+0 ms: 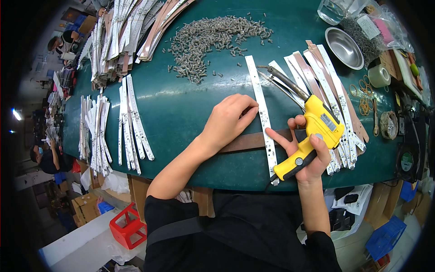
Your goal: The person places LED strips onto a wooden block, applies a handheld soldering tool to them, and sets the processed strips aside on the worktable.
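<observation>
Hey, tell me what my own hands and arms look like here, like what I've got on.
Your left hand and right hand are bare; no gloves, rings or watch show. The black left sleeve and black right sleeve end around the elbows.

On the table (181, 109), one strip (259, 99) lies between the left hand (231, 119) and the right hand (308, 156). Under that strip runs a bar (247, 142), from beside the left hand toward the right one. A soldering gun (322, 119) sits in the right hand. Ahead of the left hand is a heap of bits (195, 50). Well to its left lie bunches of strips (129, 122), with a pile of strips (118, 41) farther ahead. More strips (336, 88) lie ahead and right of the right hand. Past them are a bowl (344, 47), a bag (362, 38), a roll of tape (379, 76) and rubber bands (365, 106). Behind the left hand, far left, a stool (118, 232) stands on the floor.
</observation>
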`<state>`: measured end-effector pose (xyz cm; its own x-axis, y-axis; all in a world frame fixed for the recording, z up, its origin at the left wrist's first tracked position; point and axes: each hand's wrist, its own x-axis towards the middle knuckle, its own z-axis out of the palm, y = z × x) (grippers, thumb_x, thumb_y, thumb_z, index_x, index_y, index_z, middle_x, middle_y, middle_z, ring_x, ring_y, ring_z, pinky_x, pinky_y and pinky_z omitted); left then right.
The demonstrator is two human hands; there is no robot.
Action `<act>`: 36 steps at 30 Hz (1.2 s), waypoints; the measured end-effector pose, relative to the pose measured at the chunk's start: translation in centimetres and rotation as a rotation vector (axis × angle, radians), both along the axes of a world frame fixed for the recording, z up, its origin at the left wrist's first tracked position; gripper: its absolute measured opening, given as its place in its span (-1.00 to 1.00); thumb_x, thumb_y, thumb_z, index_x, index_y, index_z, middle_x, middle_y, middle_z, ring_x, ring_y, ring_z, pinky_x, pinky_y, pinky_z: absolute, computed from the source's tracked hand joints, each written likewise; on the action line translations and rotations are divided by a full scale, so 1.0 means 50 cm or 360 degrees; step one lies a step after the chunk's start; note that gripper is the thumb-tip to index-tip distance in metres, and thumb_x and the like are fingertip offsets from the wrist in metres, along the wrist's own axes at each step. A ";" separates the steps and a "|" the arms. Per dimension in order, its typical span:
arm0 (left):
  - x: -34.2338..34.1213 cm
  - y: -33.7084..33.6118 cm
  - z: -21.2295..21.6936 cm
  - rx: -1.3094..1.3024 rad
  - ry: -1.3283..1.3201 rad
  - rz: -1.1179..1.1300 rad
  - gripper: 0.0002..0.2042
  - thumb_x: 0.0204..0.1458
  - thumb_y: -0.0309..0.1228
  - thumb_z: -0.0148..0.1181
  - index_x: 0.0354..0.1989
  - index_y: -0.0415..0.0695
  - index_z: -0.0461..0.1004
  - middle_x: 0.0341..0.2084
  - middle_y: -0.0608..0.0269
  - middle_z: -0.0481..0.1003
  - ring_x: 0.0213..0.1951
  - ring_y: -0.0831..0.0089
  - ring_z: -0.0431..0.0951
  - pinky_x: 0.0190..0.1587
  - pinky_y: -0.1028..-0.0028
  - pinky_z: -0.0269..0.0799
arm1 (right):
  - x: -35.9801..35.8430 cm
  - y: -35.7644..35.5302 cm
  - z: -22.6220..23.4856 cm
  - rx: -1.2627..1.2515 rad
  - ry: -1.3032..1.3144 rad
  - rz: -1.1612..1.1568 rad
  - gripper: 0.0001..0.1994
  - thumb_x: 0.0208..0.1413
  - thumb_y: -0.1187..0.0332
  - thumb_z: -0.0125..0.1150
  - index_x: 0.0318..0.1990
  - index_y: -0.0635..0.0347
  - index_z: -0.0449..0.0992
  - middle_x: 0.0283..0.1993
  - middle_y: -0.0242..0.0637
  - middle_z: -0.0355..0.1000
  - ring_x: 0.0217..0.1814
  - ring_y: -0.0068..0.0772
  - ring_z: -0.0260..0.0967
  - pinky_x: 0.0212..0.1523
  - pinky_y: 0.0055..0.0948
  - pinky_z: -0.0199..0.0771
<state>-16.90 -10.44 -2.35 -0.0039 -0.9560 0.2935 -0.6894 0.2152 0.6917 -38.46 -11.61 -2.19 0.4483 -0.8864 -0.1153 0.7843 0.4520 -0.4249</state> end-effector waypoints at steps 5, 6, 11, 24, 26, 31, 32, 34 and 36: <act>-0.006 0.002 -0.002 -0.0378 -0.0428 -0.0098 -0.89 -0.08 -0.57 0.27 -0.34 -0.18 0.52 -0.46 0.23 0.48 -0.41 0.32 0.51 -0.38 0.42 0.46 | -0.001 0.000 0.000 0.0010 -0.0011 0.0002 -0.40 -0.01 0.41 0.14 0.24 0.29 0.18 -0.01 -0.07 0.36 0.17 -0.23 0.27 0.23 0.45 0.17; -0.008 0.003 0.000 -0.0379 -0.0429 -0.0098 -0.89 -0.08 -0.57 0.27 -0.34 -0.18 0.52 -0.46 0.23 0.48 -0.41 0.32 0.51 -0.38 0.42 0.46 | -0.002 0.000 0.001 0.0014 -0.0018 0.0004 -0.40 0.00 0.41 0.14 0.24 0.29 0.18 -0.01 -0.07 0.36 0.18 -0.23 0.27 0.24 0.44 0.16; -0.012 0.004 0.004 -0.0295 -0.0644 -0.0157 -0.86 -0.08 -0.57 0.26 -0.31 -0.17 0.52 -0.43 0.24 0.45 -0.37 0.29 0.49 -0.31 0.37 0.47 | -0.010 -0.001 -0.004 -0.0051 -0.0046 0.0002 -0.40 0.01 0.41 0.13 0.27 0.25 0.17 0.01 -0.10 0.35 0.19 -0.22 0.25 0.27 0.42 0.13; 0.004 0.006 -0.005 -0.0099 -0.0043 -0.0044 -0.86 -0.06 -0.55 0.25 -0.30 -0.17 0.49 -0.45 0.23 0.41 -0.36 0.38 0.47 -0.29 0.43 0.43 | -0.101 0.059 0.117 -0.0469 0.1147 0.0039 -0.32 -0.05 0.51 0.16 0.29 0.46 0.12 -0.34 -0.06 0.38 -0.53 -0.45 0.31 -0.60 -0.60 0.37; 0.004 0.004 -0.008 -0.0114 -0.0005 -0.0063 -0.87 -0.05 -0.54 0.25 -0.31 -0.17 0.49 -0.46 0.23 0.40 -0.37 0.37 0.47 -0.29 0.42 0.43 | -0.097 0.063 0.114 -0.0418 0.1239 0.0111 -0.29 -0.03 0.51 0.16 0.32 0.44 0.09 -0.33 -0.06 0.39 -0.50 -0.46 0.32 -0.60 -0.60 0.37; 0.002 0.003 -0.008 -0.0118 -0.0012 -0.0059 -0.88 -0.05 -0.54 0.25 -0.32 -0.18 0.49 -0.46 0.24 0.40 -0.37 0.35 0.47 -0.29 0.39 0.42 | -0.094 0.054 0.120 -0.0438 0.1302 0.0253 -0.26 -0.02 0.53 0.15 0.37 0.39 0.03 -0.33 -0.08 0.39 -0.48 -0.49 0.31 -0.56 -0.61 0.38; 0.002 0.003 -0.008 -0.0115 -0.0013 -0.0059 -0.89 -0.05 -0.54 0.25 -0.33 -0.18 0.49 -0.46 0.24 0.40 -0.37 0.35 0.47 -0.29 0.39 0.42 | -0.090 0.053 0.120 -0.0438 0.1305 0.0270 -0.25 -0.03 0.53 0.15 0.37 0.37 0.03 -0.33 -0.09 0.39 -0.49 -0.50 0.31 -0.55 -0.61 0.38; 0.002 0.004 -0.006 -0.0117 -0.0020 -0.0056 -0.89 -0.05 -0.54 0.25 -0.33 -0.18 0.48 -0.46 0.24 0.40 -0.37 0.35 0.47 -0.28 0.39 0.42 | -0.089 0.051 0.121 -0.0439 0.1306 0.0290 -0.25 -0.03 0.53 0.15 0.38 0.36 0.03 -0.34 -0.11 0.40 -0.50 -0.52 0.30 -0.55 -0.62 0.37; 0.002 0.005 -0.006 -0.0119 -0.0025 -0.0058 -0.89 -0.05 -0.54 0.25 -0.33 -0.18 0.48 -0.47 0.24 0.40 -0.38 0.34 0.47 -0.28 0.38 0.42 | -0.091 0.050 0.129 -0.0416 0.1378 0.0371 -0.24 -0.04 0.52 0.16 0.39 0.34 0.03 -0.34 -0.14 0.40 -0.54 -0.55 0.28 -0.56 -0.63 0.33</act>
